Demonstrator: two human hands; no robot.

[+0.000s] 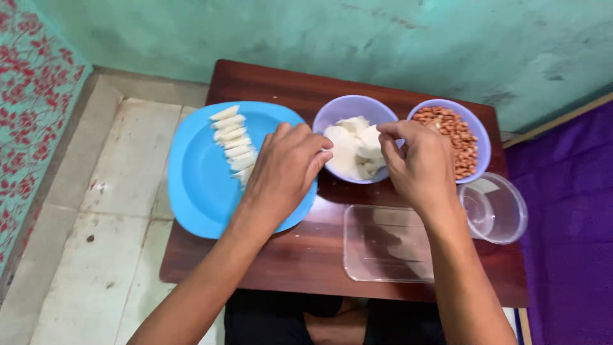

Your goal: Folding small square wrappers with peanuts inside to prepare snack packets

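A white dough piece point(370, 148) is pinched by the right hand point(418, 167) over the lavender bowl point(332, 110) of dough. The left hand point(285, 167) hovers curled, nothing gripped, betw. bowl & blue plate point(198, 185). Best lifted gently, w/o tearing. Folded white pieces point(233, 142) are lined on the plate; the peanut bowl point(480, 137) & clear containers point(495, 207) crowd the right side.

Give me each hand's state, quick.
Left hand: fingers curled over the round blue plastic plate; whether it holds anything cannot be told.
Right hand: grip pinched over the lilac bowl of white dough.
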